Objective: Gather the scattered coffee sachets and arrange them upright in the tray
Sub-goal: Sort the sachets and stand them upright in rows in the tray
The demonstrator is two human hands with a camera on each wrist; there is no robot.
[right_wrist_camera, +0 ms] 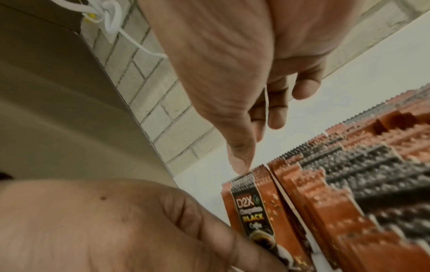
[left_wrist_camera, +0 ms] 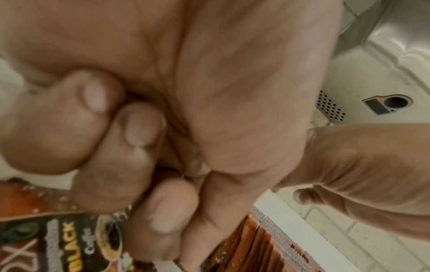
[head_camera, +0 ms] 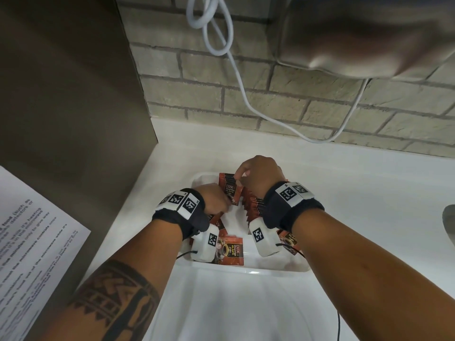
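Note:
A white tray (head_camera: 246, 270) sits on the white counter. A row of orange-brown coffee sachets (head_camera: 253, 201) stands upright in it, seen close in the right wrist view (right_wrist_camera: 349, 174). The front sachet (head_camera: 232, 193), labelled D2X Black Coffee (right_wrist_camera: 256, 211), faces me. My left hand (head_camera: 225, 201) has its fingers curled on that sachet's lower part (left_wrist_camera: 69, 239). My right hand (head_camera: 240, 177) pinches the sachet's top edge, its thumb tip (right_wrist_camera: 239, 165) on it. Loose sachets lie flat in the near part of the tray (head_camera: 234, 249), one partly hidden under my right wrist (head_camera: 290, 238).
A brown cabinet side (head_camera: 73, 94) rises at the left, with a printed paper sheet (head_camera: 29, 242) in front of it. A brick wall (head_camera: 270, 94) stands behind, with a white cable (head_camera: 236, 70) hanging down it. A sink edge (head_camera: 449, 222) shows at the right.

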